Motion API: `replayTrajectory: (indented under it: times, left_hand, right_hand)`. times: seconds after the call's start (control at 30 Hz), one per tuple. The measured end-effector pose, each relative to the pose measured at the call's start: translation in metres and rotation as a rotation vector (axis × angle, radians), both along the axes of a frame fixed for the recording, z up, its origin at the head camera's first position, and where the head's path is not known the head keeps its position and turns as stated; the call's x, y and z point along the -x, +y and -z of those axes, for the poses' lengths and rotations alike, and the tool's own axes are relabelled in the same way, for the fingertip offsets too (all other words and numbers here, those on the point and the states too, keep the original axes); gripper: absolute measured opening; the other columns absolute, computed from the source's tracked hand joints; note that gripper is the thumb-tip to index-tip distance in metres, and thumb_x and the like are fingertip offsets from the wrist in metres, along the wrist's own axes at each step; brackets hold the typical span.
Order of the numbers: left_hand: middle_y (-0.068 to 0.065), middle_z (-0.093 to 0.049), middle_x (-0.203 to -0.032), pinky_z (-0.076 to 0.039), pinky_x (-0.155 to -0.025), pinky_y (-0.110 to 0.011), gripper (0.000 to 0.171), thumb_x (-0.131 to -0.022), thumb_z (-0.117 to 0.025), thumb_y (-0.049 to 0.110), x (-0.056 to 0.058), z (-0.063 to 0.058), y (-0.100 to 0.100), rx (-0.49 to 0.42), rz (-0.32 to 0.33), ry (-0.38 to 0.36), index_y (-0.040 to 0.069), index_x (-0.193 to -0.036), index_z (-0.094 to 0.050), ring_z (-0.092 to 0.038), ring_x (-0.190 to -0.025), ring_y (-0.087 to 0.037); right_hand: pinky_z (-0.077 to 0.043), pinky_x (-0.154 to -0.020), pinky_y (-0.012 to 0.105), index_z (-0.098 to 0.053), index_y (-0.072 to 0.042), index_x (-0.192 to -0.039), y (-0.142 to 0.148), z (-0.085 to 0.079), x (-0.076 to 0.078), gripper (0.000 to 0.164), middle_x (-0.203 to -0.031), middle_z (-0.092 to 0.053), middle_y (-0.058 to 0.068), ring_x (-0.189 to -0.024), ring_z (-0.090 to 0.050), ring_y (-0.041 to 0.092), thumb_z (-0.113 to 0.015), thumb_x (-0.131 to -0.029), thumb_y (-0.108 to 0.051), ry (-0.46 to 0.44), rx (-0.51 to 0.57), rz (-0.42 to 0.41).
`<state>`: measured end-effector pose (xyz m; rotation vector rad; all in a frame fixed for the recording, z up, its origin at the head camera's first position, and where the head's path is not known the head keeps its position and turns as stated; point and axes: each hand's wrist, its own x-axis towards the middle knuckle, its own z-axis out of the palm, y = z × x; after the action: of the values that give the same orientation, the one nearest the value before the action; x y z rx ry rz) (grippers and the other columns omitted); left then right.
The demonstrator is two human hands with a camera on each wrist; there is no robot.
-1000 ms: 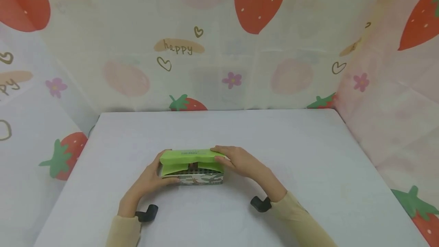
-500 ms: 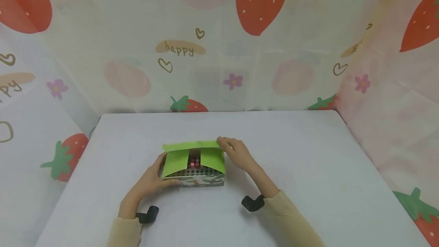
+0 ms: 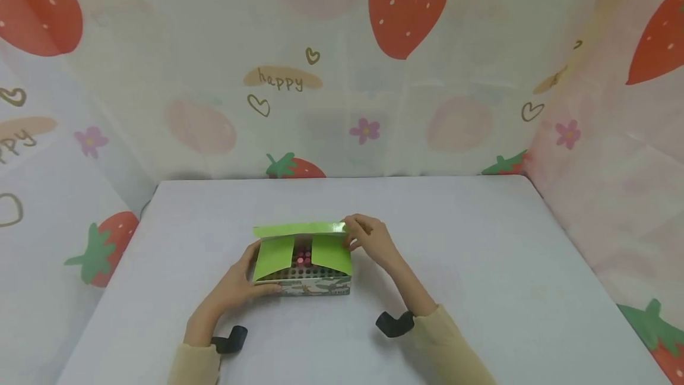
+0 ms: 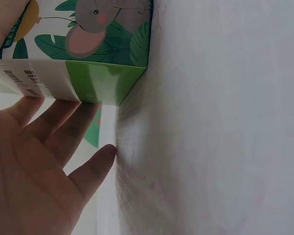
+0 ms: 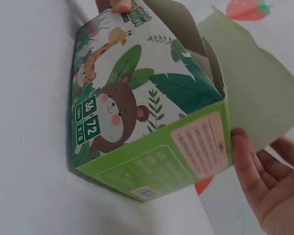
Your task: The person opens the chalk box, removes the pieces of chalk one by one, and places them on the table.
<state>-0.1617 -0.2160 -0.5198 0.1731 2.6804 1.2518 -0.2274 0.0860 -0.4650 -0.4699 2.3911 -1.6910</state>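
Observation:
A cardboard box [image 3: 320, 286] printed with cartoon animals lies on the table, its green lid [image 3: 299, 230] raised at the back. Two green flaps, left [image 3: 275, 256] and right [image 3: 331, 252], lean partly over the opening. Between them show rows of dark round holes or ends and several pink-tipped sticks [image 3: 303, 259], too small to name. My left hand [image 3: 235, 286] grips the box's left end, thumb on the front, fingertips on the side in the left wrist view. At the lid's right end my right hand [image 3: 374, 243] pinches the lid's edge; its thumb is near the box corner.
A white-covered table [image 3: 454, 224] surrounds the box. Behind it hangs a strawberry-print cloth [image 3: 331, 94], with more of it at both sides. Each wrist carries a black camera mount, left [image 3: 231, 340] and right [image 3: 395, 324].
The lid has swung up and back with my right hand, uncovering the flaps and the pink-tipped sticks. Over the last half second little moves. My left hand stays on the box.

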Motion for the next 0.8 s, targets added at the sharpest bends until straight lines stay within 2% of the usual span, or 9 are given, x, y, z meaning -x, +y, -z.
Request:
replayTrajectory:
  times: [0.13, 0.2, 0.27, 0.43, 0.53, 0.63, 0.8]
  left_hand:
    - [-0.016, -0.028, -0.149, -0.025, -0.106, -0.060, 0.113, -0.062, -0.077, 0.056, -0.001, 0.000, 0.000, 0.000, -0.004, 0.000, 0.019, -0.148, -0.013, -0.024, -0.136, -0.040]
    - [-0.017, -0.026, -0.150, -0.024, -0.106, -0.059, 0.115, -0.062, -0.077, 0.057, -0.001, 0.000, 0.000, 0.002, -0.006, -0.003, 0.016, -0.148, -0.013, -0.022, -0.137, -0.040]
    - [-0.018, -0.024, -0.150, -0.023, -0.107, -0.059, 0.115, -0.062, -0.077, 0.057, -0.002, 0.000, 0.000, 0.006, -0.007, -0.009, 0.014, -0.148, -0.013, -0.020, -0.138, -0.040]
    - [-0.017, -0.026, -0.150, -0.023, -0.107, -0.059, 0.114, -0.062, -0.078, 0.055, -0.004, 0.002, -0.001, -0.002, -0.005, -0.024, 0.017, -0.148, -0.013, -0.022, -0.137, -0.040]
    - [-0.015, -0.026, -0.150, -0.023, -0.107, -0.059, 0.114, -0.062, -0.078, 0.055, -0.004, 0.002, 0.000, -0.017, -0.004, -0.029, 0.020, -0.148, -0.012, -0.022, -0.137, -0.039]
    - [-0.014, -0.023, -0.152, -0.021, -0.108, -0.058, 0.113, -0.062, -0.078, 0.054, -0.003, 0.001, 0.001, -0.031, -0.005, -0.021, 0.021, -0.148, -0.012, -0.020, -0.139, -0.038]
    - [-0.013, -0.025, -0.151, -0.021, -0.107, -0.059, 0.109, -0.062, -0.079, 0.053, -0.001, -0.001, 0.002, -0.038, -0.004, -0.007, 0.023, -0.146, -0.016, -0.020, -0.138, -0.038]
  right_hand:
    - [-0.053, -0.073, 0.051, -0.059, -0.004, -0.116, 0.008, 0.001, -0.003, 0.030, -0.101, -0.064, 0.017, -0.087, -0.062, 0.028, -0.051, -0.096, -0.023, -0.026, 0.040, -0.115]
    - [-0.053, -0.072, 0.051, -0.058, -0.004, -0.118, 0.011, -0.004, -0.008, 0.028, -0.104, -0.062, 0.016, -0.088, -0.060, 0.027, -0.056, -0.093, -0.016, -0.016, 0.030, -0.152]
    - [-0.054, -0.069, 0.044, -0.058, -0.004, -0.118, 0.012, -0.008, -0.013, 0.028, -0.108, -0.061, 0.014, -0.088, -0.059, 0.026, -0.058, -0.091, -0.012, 0.008, 0.003, -0.161]
    - [-0.047, -0.062, 0.024, -0.061, -0.003, -0.113, 0.010, -0.011, -0.022, 0.023, -0.104, -0.063, 0.015, -0.080, -0.058, 0.025, -0.051, -0.095, -0.014, 0.072, -0.084, -0.073]
    - [-0.043, -0.057, 0.021, -0.062, -0.002, -0.110, 0.007, -0.008, -0.023, 0.025, -0.099, -0.064, 0.015, -0.071, -0.056, 0.024, -0.049, -0.097, -0.018, 0.075, -0.088, -0.007]
    - [-0.037, -0.049, 0.019, -0.064, 0.000, -0.106, 0.003, -0.005, -0.021, 0.027, -0.086, -0.062, 0.021, -0.059, -0.049, 0.017, -0.048, -0.097, -0.020, 0.064, -0.059, 0.050]
    - [-0.031, -0.044, 0.018, -0.064, 0.004, -0.100, -0.003, -0.002, -0.018, 0.028, -0.066, -0.053, 0.026, -0.048, -0.036, 0.006, -0.049, -0.097, -0.019, 0.032, 0.005, 0.109]
